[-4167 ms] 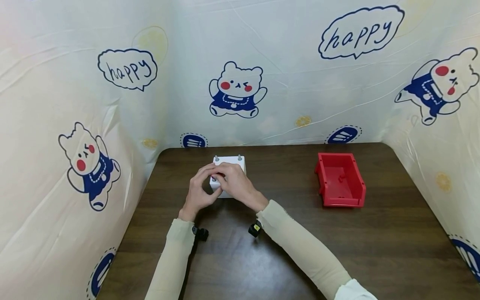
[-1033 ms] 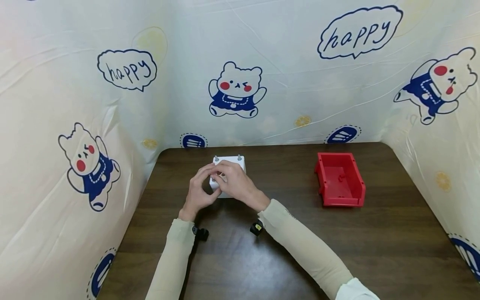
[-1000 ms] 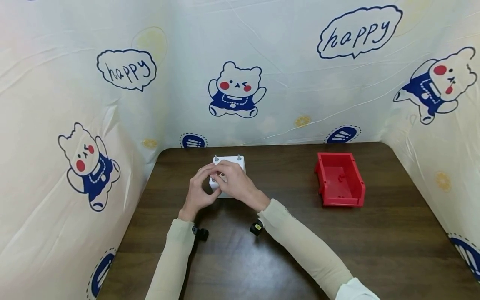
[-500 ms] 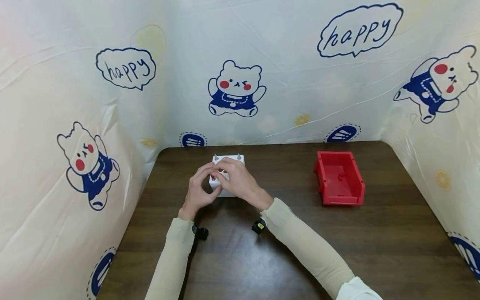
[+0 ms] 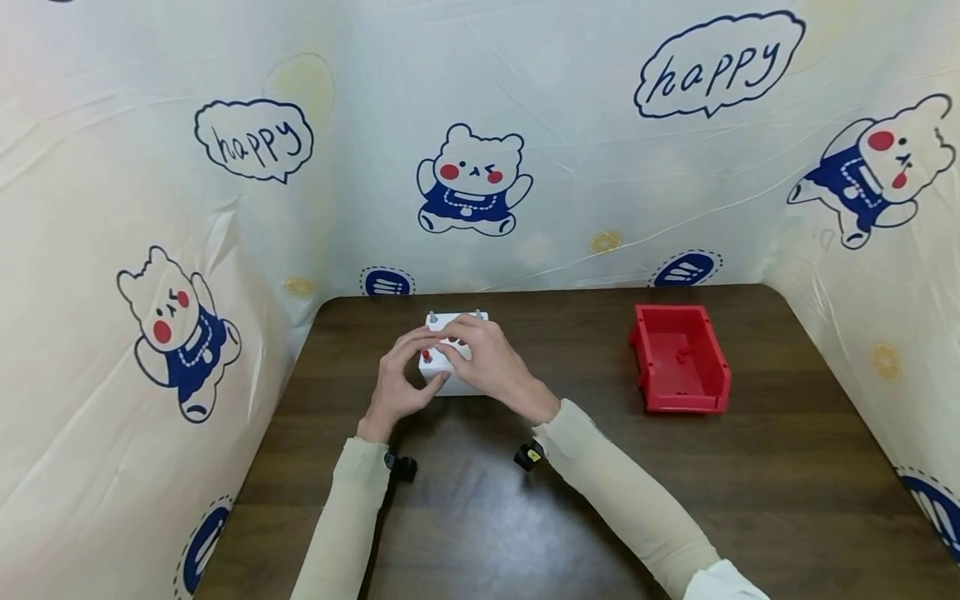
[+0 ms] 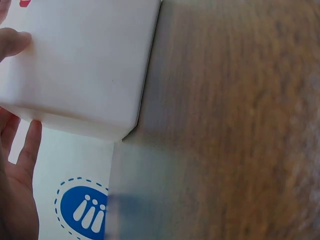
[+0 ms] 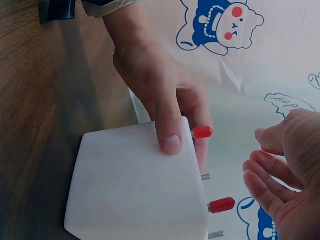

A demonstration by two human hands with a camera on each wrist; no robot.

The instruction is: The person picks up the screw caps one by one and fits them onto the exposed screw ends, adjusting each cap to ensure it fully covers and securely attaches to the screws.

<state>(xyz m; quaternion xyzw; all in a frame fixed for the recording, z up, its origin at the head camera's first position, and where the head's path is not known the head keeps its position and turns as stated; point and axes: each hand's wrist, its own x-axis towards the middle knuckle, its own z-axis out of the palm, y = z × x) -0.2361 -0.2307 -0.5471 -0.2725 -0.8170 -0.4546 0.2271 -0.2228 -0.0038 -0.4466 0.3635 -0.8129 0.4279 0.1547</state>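
A white box stands near the back of the table, with several metal studs on its top face. My left hand grips the box's left side, its thumb pressing the front face in the right wrist view. Beside that thumb, a red cap covers one stud; a second red cap covers another. Between them a bare stud shows. Over the box is my right hand, its fingers loosely bent. In the right wrist view they are apart from the caps, with nothing visible between them.
A red open-front bin stands to the right on the brown wooden table; some small things lie inside, too small to tell. A printed cloth hangs around the back and sides.
My right hand has drawn back to the right from the box's front left corner, and the red cap there now shows. My left hand has stayed on the box.
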